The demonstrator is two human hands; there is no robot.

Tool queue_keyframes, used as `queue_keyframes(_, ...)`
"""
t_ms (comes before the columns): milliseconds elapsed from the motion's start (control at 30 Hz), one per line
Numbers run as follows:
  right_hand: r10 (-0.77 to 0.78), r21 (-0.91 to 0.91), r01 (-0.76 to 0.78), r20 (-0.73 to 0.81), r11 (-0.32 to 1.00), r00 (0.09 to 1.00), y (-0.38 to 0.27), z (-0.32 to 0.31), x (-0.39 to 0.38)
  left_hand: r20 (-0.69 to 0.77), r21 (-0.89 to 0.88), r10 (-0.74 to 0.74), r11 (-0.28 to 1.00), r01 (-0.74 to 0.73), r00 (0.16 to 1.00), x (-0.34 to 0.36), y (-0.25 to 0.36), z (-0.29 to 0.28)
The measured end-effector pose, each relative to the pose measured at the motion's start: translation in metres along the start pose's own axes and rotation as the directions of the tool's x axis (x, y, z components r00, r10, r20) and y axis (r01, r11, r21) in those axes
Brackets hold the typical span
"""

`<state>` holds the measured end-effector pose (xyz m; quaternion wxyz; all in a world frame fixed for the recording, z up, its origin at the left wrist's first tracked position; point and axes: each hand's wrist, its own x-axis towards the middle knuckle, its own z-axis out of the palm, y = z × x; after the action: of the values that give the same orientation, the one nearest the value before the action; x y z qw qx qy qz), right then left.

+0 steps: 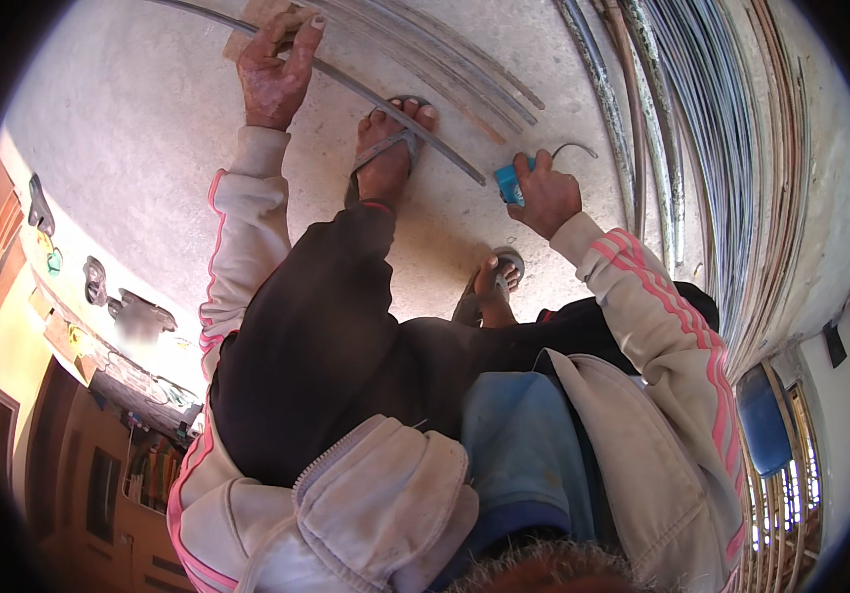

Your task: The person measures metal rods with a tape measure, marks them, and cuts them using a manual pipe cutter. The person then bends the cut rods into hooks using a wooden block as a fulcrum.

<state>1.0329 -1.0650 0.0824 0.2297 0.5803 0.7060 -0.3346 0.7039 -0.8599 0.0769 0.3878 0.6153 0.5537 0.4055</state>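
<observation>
A long, thin dark metal rod (400,117) slants from the upper left down to the right, passing over my sandalled foot (385,158). My left hand (279,81) is closed around it near the top, beside a brown block or board (247,38) that the hand partly covers. In my right hand (550,198) is a small teal tape measure (510,186), gripped by the fingers. A thin dark cord or strap (578,148) curves out behind it. The rod's near end stops just left of the tape measure, apart from it.
Several flat metal strips (465,79) lie on the concrete floor (138,109) beyond my foot. Pipes (633,119) and a big bundle of long rods (717,128) run along the right. Shoes (96,280) stand at the left, and a blue chair back or panel (765,420) is at lower right.
</observation>
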Motion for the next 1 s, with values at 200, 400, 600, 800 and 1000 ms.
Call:
queue_keyframes(200, -0.227, 0.309, 0.155, 0.214, 0.938, 0.95, 0.02, -0.058, -0.024, 0.768, -0.066, -0.004, 0.994, 0.085, 0.641, -0.049, 0.073, 0.047)
queue_keyframes(400, -0.453, 0.92, -0.096, 0.275, 0.379, 0.848, 0.01, -0.083, -0.056, 0.966, -0.02, -0.04, 0.973, 0.228, 0.257, -0.076, 0.096, 0.073)
queue_keyframes(600, -0.437, 0.965, -0.172, 0.244, 0.198, 0.866, -0.016, -0.054, -0.049, 0.968, 0.251, -0.14, 0.618, 0.745, -0.21, -0.085, 0.096, 0.074)
queue_keyframes(800, -0.401, 0.964, -0.254, 0.202, -0.082, 0.894, -0.023, -0.041, -0.048, 0.966, 0.243, -0.199, 0.461, 0.853, -0.167, -0.097, 0.089, 0.073)
queue_keyframes(1000, -0.491, 0.962, -0.131, 0.236, 0.239, 0.839, 0.004, -0.037, -0.037, 0.979, 0.102, -0.201, 0.603, 0.791, 0.027, -0.09, 0.065, 0.059)
